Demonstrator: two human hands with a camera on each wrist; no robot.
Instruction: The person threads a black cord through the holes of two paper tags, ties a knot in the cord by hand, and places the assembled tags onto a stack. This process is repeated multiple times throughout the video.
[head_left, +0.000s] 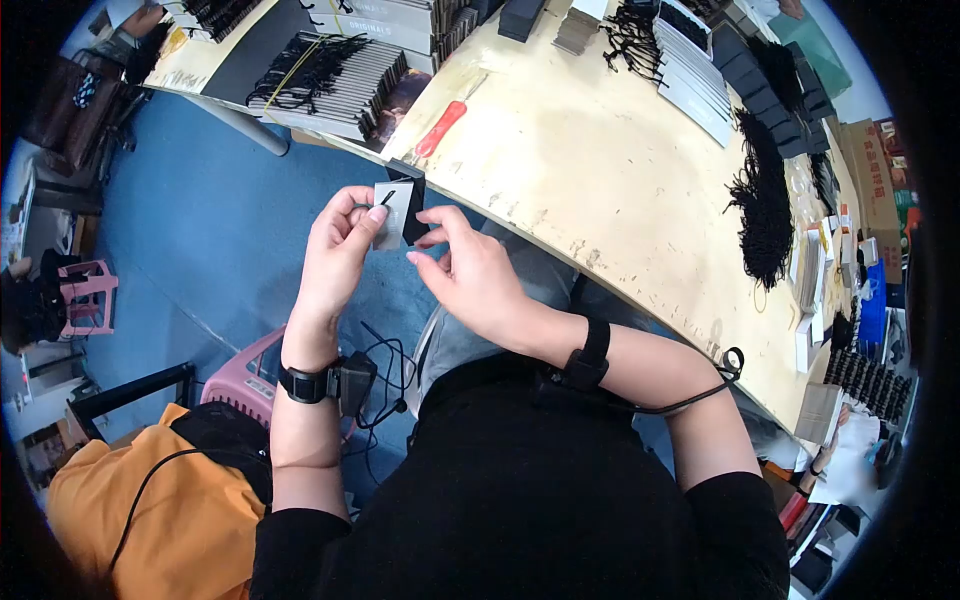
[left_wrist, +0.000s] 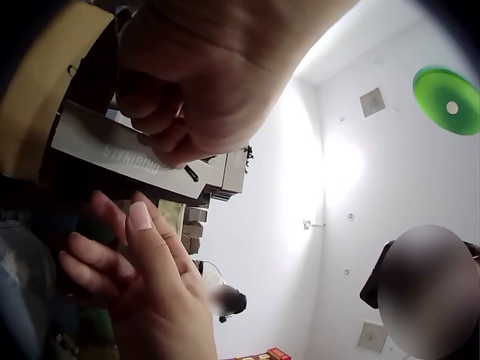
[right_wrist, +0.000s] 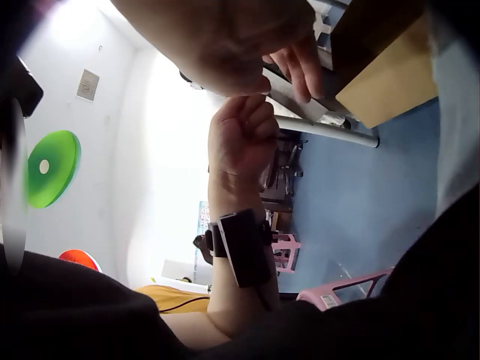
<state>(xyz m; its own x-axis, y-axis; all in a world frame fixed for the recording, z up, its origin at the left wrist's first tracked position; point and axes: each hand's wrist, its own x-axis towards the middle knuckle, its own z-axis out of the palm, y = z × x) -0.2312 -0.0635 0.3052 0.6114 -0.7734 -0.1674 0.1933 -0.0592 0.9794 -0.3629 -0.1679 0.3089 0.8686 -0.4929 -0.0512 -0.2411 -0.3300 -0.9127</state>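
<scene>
My left hand (head_left: 340, 245) pinches a small light-grey box (head_left: 392, 228) with a black side (head_left: 415, 214), thumb on its pale face. The box is held up just off the table's near edge. A short black cord end (head_left: 388, 199) lies by the thumb tip. In the left wrist view, pale lettering shows on the box (left_wrist: 97, 139), over the other hand's fingers. My right hand (head_left: 475, 275) is beside the black side, its fingers loosely bent and the thumb apart from them. In the right wrist view my own hand hides most of the box.
A red-handled tool (head_left: 440, 128) lies on the wooden table (head_left: 600, 150) near its edge. Rows of grey boxes with black cords (head_left: 320, 85) stand at the back left. A heap of black cords (head_left: 762, 205) lies right. A pink stool (head_left: 250, 375) stands on the floor.
</scene>
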